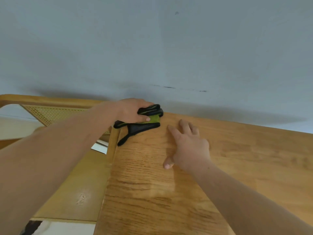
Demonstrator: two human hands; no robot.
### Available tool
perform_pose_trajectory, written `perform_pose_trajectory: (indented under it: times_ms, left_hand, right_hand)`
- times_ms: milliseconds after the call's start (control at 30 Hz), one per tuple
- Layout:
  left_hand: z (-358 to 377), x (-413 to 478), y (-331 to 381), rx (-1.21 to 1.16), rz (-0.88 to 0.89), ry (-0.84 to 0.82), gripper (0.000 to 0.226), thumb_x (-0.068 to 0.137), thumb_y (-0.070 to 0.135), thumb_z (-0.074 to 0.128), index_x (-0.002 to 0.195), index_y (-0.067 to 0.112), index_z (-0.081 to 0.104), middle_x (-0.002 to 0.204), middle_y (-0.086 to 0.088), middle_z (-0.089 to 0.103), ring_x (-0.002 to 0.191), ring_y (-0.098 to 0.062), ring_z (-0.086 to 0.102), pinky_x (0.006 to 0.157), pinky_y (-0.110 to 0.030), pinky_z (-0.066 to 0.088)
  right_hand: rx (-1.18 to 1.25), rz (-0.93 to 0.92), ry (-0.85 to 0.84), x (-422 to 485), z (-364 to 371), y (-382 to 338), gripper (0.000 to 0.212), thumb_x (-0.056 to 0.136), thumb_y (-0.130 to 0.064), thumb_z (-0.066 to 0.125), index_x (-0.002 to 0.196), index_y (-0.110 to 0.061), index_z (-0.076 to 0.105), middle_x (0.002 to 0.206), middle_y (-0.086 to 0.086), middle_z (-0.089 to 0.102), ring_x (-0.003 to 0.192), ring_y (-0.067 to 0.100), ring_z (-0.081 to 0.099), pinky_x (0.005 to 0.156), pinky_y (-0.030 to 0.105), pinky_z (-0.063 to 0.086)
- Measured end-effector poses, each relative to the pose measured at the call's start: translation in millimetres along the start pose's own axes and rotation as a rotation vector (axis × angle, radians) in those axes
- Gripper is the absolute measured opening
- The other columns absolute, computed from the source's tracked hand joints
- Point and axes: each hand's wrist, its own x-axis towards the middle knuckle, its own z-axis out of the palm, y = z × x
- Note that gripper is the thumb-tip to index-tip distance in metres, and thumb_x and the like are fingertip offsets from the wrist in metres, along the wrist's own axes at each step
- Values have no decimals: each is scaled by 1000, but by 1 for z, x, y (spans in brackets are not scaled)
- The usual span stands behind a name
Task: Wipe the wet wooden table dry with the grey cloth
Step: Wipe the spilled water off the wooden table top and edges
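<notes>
Wall (152,48), pale grey-blue, fills the view from 9 through 12 to 3 o'clock. Wooden table (254,158) spreads below it from 3 to 6 o'clock, its grain glossy near the left edge. Cane-backed chair (55,114) stands at 9 o'clock, beside the table. Your right hand (189,146) lies flat on the tabletop, fingers straight and spread, holding nothing. Your left hand (130,110), at 11 o'clock from it, grips the bunched cloth (142,128), dark with a green face, on the table's far left corner.
</notes>
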Motion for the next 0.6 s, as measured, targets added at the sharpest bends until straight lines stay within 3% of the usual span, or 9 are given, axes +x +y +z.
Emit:
perform_pose_trajectory:
  times_ms: [100, 167, 233, 333, 433, 500, 600]
  left_hand:
    - [6, 12, 29, 42, -80, 27, 63, 100, 58, 51, 157, 41, 30, 154, 10, 45, 135, -18, 47, 112, -39, 39]
    - [11, 26, 62, 52, -78, -3, 62, 100, 60, 50, 157, 43, 30, 154, 12, 45, 135, -17, 47, 112, -41, 39]
    - [18, 46, 110, 43, -37, -37, 62, 100, 60, 49, 157, 43, 30, 152, 12, 48, 132, -18, 50, 109, -41, 42]
    - [33, 89, 187, 76, 62, -37, 61, 101, 59, 47, 157, 39, 32, 151, 7, 51, 128, -21, 53, 103, -40, 46]
    - [51, 122, 251, 139, 112, -11, 57, 102, 57, 44, 155, 38, 35, 143, 4, 58, 119, -22, 58, 89, -39, 50]
    - [60, 131, 270, 188, 115, 36, 49, 103, 56, 40, 149, 38, 41, 130, 4, 63, 109, -21, 60, 75, -37, 44]
    - [61, 120, 261, 193, 113, 114, 45, 104, 53, 38, 145, 36, 43, 124, 2, 62, 107, -22, 59, 83, -41, 47]
  right_hand:
    - [155, -111, -32, -10, -4, 26, 127, 57, -75, 82, 159, -41, 16, 170, -14, 1, 157, 15, 2, 112, 51, 38]
    - [362, -132, -79, -15, -16, 59, 123, 62, -69, 84, 160, -41, 16, 169, -18, 11, 154, 12, 17, 117, 45, 36]
    - [431, -90, -40, -21, -30, 103, 107, 72, -57, 84, 158, -38, 24, 163, -14, 27, 146, 19, 35, 112, 44, 43]
    - [106, 41, 17, -25, -46, 169, 94, 76, -57, 80, 152, -32, 31, 151, -4, 36, 141, 26, 37, 95, 48, 52]
    - [-18, 144, -47, -22, -43, 203, 116, 65, -62, 86, 155, -20, 26, 148, 4, 37, 141, 28, 34, 94, 48, 51]
    - [-13, 169, -55, -18, -32, 211, 130, 60, -61, 89, 158, -13, 19, 152, 5, 36, 143, 28, 32, 96, 46, 51]
    - [-25, 163, -17, -12, -28, 210, 130, 55, -56, 94, 157, -18, 22, 145, 5, 42, 139, 30, 34, 83, 43, 53]
